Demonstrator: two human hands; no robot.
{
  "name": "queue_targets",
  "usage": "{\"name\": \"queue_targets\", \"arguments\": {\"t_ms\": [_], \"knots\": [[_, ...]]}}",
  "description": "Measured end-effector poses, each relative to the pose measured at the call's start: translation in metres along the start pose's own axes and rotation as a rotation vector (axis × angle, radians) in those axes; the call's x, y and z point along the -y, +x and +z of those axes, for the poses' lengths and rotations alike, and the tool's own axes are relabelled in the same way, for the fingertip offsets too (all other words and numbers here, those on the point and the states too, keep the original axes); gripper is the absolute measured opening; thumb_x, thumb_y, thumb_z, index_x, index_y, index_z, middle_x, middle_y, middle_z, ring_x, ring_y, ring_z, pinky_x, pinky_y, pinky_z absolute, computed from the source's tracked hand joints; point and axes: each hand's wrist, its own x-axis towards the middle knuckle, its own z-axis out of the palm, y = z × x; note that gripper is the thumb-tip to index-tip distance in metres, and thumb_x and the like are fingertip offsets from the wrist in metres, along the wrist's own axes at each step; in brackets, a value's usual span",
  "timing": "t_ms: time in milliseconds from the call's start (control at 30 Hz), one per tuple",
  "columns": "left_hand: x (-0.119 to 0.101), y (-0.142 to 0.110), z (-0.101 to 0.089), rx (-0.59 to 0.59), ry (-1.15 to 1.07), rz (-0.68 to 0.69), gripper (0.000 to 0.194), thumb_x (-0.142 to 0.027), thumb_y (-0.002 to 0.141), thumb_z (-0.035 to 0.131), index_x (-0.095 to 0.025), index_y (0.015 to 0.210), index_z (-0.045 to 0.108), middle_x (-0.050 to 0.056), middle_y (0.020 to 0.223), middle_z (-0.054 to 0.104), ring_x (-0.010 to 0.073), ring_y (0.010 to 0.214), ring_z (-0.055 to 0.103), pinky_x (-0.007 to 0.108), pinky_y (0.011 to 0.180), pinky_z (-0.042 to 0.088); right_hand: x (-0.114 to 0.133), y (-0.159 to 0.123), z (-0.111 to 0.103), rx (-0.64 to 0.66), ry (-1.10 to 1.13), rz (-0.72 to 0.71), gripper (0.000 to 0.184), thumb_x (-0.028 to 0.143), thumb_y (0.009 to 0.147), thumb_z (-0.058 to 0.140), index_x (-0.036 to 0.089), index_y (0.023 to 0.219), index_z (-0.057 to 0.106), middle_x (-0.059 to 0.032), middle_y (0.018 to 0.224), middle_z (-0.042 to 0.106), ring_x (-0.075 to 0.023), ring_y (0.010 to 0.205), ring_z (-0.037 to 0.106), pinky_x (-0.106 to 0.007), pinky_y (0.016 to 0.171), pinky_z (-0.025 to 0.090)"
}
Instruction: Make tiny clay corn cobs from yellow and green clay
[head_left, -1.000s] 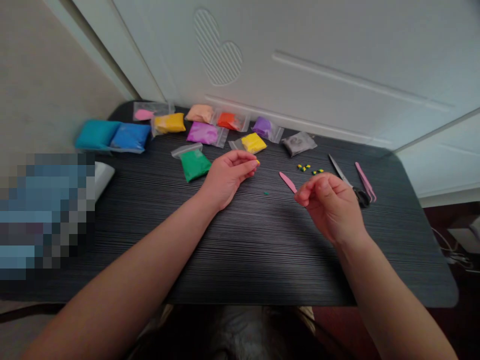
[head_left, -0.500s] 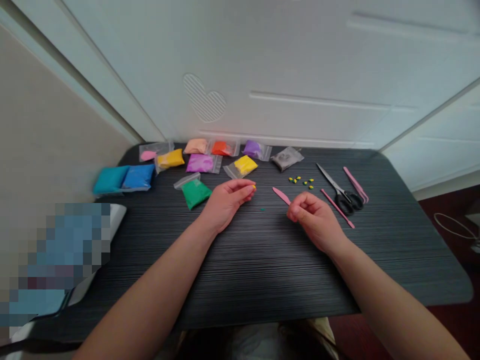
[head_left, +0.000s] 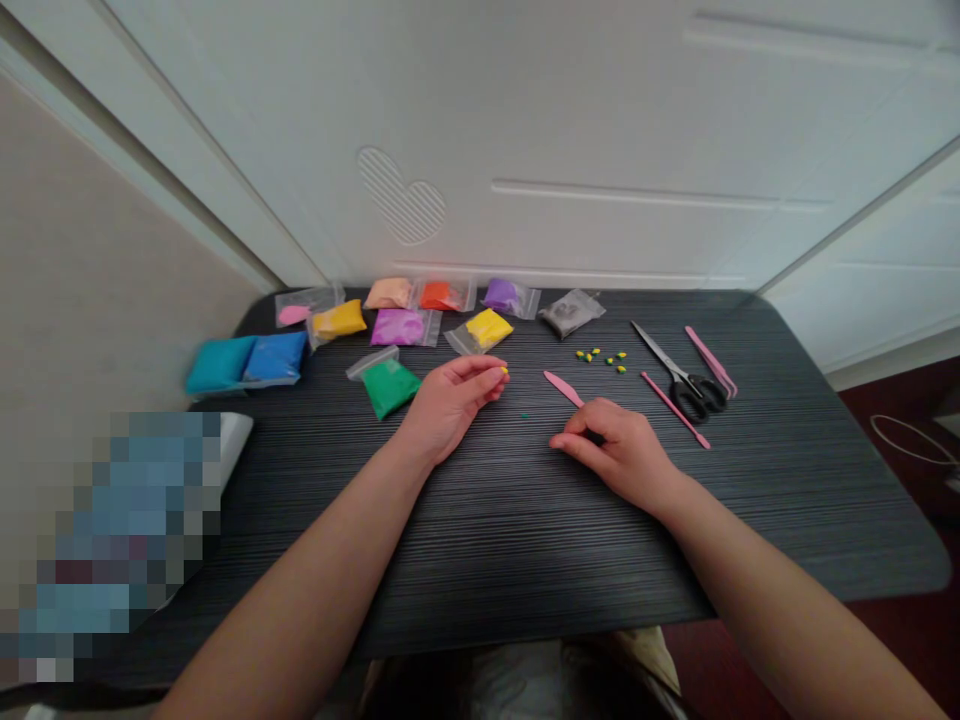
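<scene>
My left hand is closed in a pinch on a small yellow clay piece, whose tip shows between thumb and fingers. On the dark table to its right lies a tiny green clay scrap. My right hand rests low over the table, thumb and forefinger together; whatever is between them, if anything, cannot be made out. Just beyond its knuckles lies a pink plastic clay knife, its near end hidden by the hand. Several small yellow-and-green clay pieces sit farther back.
Bags of coloured clay line the back, including a green bag, a yellow bag and a blue bag. To the right lie scissors, a pink stick tool and pink tweezers. A blurred-out object stands left.
My right hand has moved slightly left and toward me, its thumb now pointing left over the table. The left hand keeps its pinch on the yellow piece. The green scrap looks shorter.
</scene>
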Motion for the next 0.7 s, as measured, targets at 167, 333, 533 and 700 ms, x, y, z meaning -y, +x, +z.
{"name": "queue_targets", "arguments": {"t_ms": [167,333,533,700], "knots": [[0.0,-0.0003,0.0006,-0.001,-0.006,0.002,0.015,-0.017,0.065,0.069,-0.015,0.08,0.066,0.001,0.072,0.065,0.0069,0.066,0.057,0.019,0.066,0.043,-0.0037,-0.0005,0.0029,-0.023,-0.045,-0.018,0.017,0.036,0.074,0.061,0.02,0.071,0.055,0.0005,0.067,0.056,-0.0126,0.065,0.05,-0.026,0.063,0.039],[-0.0005,-0.0009,0.0013,-0.011,-0.003,0.003,0.017,-0.018,0.063,0.07,-0.014,0.079,0.066,0.001,0.072,0.065,0.0074,0.066,0.057,0.02,0.065,0.043,-0.0046,0.0016,0.0046,0.023,-0.047,-0.095,0.008,0.029,0.079,0.057,0.021,0.08,0.059,-0.0008,0.076,0.062,-0.0136,0.075,0.055,-0.028,0.074,0.042],[-0.0007,-0.001,0.0012,-0.005,-0.002,0.007,0.016,-0.017,0.064,0.069,-0.014,0.079,0.066,0.001,0.072,0.064,0.0073,0.066,0.057,0.02,0.065,0.043,-0.0035,0.0014,0.0037,0.016,-0.071,-0.141,0.01,0.031,0.079,0.056,0.022,0.08,0.06,-0.001,0.078,0.064,-0.0144,0.078,0.056,-0.03,0.076,0.041],[-0.0005,-0.0008,0.0006,0.002,-0.001,0.01,0.015,-0.017,0.065,0.069,-0.014,0.08,0.066,0.001,0.073,0.064,0.0074,0.067,0.057,0.019,0.065,0.043,-0.0033,0.0005,0.0042,-0.001,-0.086,-0.15,0.012,0.032,0.078,0.058,0.021,0.079,0.059,-0.0011,0.076,0.064,-0.0143,0.076,0.056,-0.03,0.074,0.04]]}}
